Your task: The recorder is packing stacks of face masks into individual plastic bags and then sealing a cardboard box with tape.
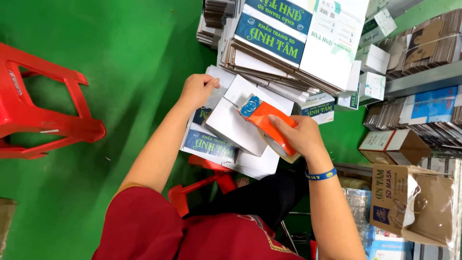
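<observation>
Box (236, 126): white, held tilted on the lap stack, long axis toward the far-right corner.
Left hand (196, 90): fingers pinched on its far-left edge.
Right hand (299, 136): closed around orange tape dispenser (267, 126), pressed at the box's right edge, nearer.

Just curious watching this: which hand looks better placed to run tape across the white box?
Probably the right hand: it grips the orange tape dispenser on the white box. The left hand steadies the box's far edge.

A dark red short-sleeved top (144, 226) is worn, trimmed with a thin gold edging at the sleeve hem and along a front seam. Black trousers (267, 195) are seen below it. A blue wristband (321, 175) with yellow lettering is worn above the right hand (293, 135).
</observation>
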